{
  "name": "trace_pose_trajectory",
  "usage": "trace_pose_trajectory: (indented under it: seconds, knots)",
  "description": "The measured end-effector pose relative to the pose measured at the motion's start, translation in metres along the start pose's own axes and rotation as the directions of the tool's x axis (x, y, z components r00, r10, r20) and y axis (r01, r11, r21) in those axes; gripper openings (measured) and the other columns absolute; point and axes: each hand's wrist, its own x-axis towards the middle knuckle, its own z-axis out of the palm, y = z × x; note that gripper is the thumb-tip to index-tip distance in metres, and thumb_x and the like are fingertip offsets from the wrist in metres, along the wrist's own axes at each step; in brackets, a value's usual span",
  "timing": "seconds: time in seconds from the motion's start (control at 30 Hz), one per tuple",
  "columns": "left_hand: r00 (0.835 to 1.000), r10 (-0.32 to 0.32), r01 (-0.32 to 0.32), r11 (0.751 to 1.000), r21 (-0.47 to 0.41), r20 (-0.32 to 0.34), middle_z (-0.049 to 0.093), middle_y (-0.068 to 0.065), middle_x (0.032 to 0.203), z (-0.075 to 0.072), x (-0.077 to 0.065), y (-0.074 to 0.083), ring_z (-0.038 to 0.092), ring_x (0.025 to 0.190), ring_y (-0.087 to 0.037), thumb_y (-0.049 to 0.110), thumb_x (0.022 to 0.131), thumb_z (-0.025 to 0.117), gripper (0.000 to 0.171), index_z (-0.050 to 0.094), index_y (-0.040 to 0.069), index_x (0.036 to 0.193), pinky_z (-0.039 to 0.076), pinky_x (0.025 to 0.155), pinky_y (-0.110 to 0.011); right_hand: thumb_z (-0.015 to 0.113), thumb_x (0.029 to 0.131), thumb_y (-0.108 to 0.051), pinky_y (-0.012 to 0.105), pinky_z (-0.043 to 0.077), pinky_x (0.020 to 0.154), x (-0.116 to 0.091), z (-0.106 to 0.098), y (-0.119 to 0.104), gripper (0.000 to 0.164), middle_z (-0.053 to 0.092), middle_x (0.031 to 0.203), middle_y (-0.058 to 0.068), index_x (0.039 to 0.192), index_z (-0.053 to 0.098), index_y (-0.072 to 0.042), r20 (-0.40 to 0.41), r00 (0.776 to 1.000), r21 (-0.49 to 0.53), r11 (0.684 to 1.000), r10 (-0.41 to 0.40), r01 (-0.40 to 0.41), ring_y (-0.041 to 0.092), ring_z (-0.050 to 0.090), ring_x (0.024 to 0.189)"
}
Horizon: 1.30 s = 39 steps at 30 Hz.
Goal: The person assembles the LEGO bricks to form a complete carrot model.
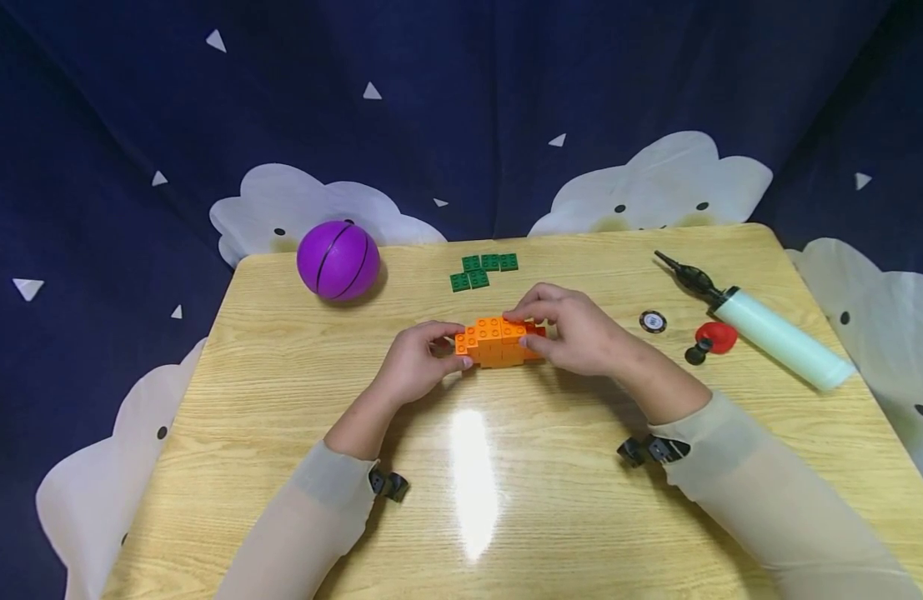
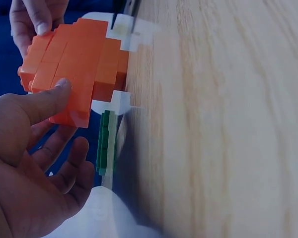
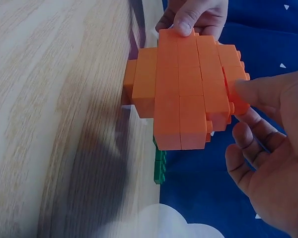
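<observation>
An orange toy building-brick assembly (image 1: 491,350), stepped in layers with studs on top, stands over the middle of the table. My left hand (image 1: 419,362) pinches its left end, thumb on the near face, the other fingers behind. At the upper right, my right hand (image 1: 577,333) pinches a top brick between thumb and fingers. In the left wrist view, the left thumb presses the flat side of the assembly (image 2: 72,69). The right wrist view shows the right thumb on an upper brick (image 3: 237,87); part of that hand's grip is hidden behind the bricks.
Several green bricks (image 1: 479,271) lie behind the assembly. A purple ball (image 1: 338,260) sits at the back left. To the right are a hand pump (image 1: 780,337), a round chip (image 1: 653,322), a red piece (image 1: 718,337) and a small black piece (image 1: 697,352).
</observation>
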Motion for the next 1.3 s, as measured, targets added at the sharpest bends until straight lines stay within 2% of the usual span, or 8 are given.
trace_pose_trajectory:
  seconds: [0.1,0.3,0.5,0.67,0.73,0.97,1.13,1.3]
  knots:
    - [1.0,-0.002,0.002,1.0,-0.003,-0.005,0.071,0.002,0.121,0.0,0.001,0.0,0.065,0.105,-0.023,0.026,0.086,0.088,0.045,0.074,0.017,0.128,0.055,0.091,-0.041,0.077,0.092,-0.01,0.031,0.049,0.067,0.001,0.0,-0.002,0.035,0.062,0.116,-0.002,0.128,0.075,-0.013,0.006,1.0,-0.021,1.0,0.006,-0.006,0.02,0.057,0.083]
    - [1.0,-0.004,0.004,1.0,0.0,-0.014,0.071,0.001,0.12,-0.001,0.002,0.001,0.065,0.105,-0.023,0.026,0.085,0.089,0.046,0.075,0.017,0.127,0.055,0.091,-0.041,0.075,0.093,-0.01,0.039,0.054,0.083,0.002,0.0,-0.004,0.036,0.062,0.116,-0.002,0.129,0.074,-0.011,0.012,1.0,-0.054,0.999,-0.003,0.004,0.019,0.06,0.095]
    - [1.0,-0.009,0.009,1.0,-0.01,-0.003,0.071,0.001,0.123,-0.001,0.002,0.001,0.065,0.106,-0.024,0.026,0.084,0.089,0.047,0.074,0.017,0.128,0.055,0.091,-0.042,0.076,0.093,-0.012,0.036,0.051,0.078,0.001,0.001,0.0,0.037,0.063,0.12,-0.002,0.13,0.073,-0.015,0.009,1.0,-0.049,0.999,-0.002,0.003,0.022,0.059,0.095]
    - [0.999,-0.034,0.034,0.999,-0.025,0.01,0.07,0.001,0.126,-0.001,0.002,0.0,0.064,0.108,-0.024,0.026,0.085,0.088,0.047,0.073,0.018,0.129,0.054,0.095,-0.043,0.078,0.094,-0.016,0.045,0.049,0.096,-0.002,0.003,0.01,0.039,0.065,0.126,0.001,0.132,0.072,-0.017,-0.012,0.999,-0.022,0.999,-0.029,0.029,0.024,0.058,0.115]
    - [0.999,-0.032,0.032,0.999,-0.028,0.013,0.07,0.0,0.126,-0.001,0.002,0.001,0.064,0.109,-0.024,0.025,0.085,0.088,0.047,0.073,0.017,0.129,0.054,0.095,-0.043,0.078,0.093,-0.018,0.048,0.049,0.098,-0.004,0.005,0.014,0.042,0.065,0.129,0.002,0.135,0.07,-0.016,-0.027,0.999,0.0,1.0,-0.024,0.024,0.025,0.057,0.118]
    - [0.999,-0.021,0.022,0.999,-0.032,0.039,0.07,0.0,0.12,-0.001,0.003,0.0,0.064,0.106,-0.024,0.026,0.085,0.088,0.048,0.072,0.017,0.129,0.053,0.095,-0.043,0.084,0.089,-0.027,0.049,0.051,0.098,-0.016,0.013,0.033,0.06,0.065,0.131,0.006,0.143,0.061,-0.013,0.005,0.998,0.005,0.998,0.07,-0.07,0.028,0.059,0.116]
    - [0.998,-0.008,0.011,0.999,-0.043,0.064,0.07,0.0,0.116,-0.004,0.004,-0.005,0.065,0.104,-0.023,0.025,0.085,0.088,0.05,0.071,0.017,0.131,0.054,0.092,-0.042,0.086,0.087,-0.025,0.052,0.046,0.106,-0.022,0.018,0.046,0.058,0.064,0.135,0.011,0.138,0.063,-0.008,0.028,0.994,-0.012,0.994,0.106,-0.106,0.032,0.059,0.124]
    - [0.995,0.017,-0.011,0.998,-0.059,0.098,0.07,0.0,0.117,-0.008,0.006,-0.009,0.065,0.106,-0.024,0.023,0.086,0.088,0.05,0.07,0.018,0.132,0.055,0.091,-0.041,0.086,0.087,-0.022,0.051,0.048,0.104,-0.026,0.02,0.052,0.055,0.064,0.135,0.012,0.136,0.064,-0.008,0.029,0.99,-0.001,0.991,0.135,-0.135,0.032,0.061,0.121]
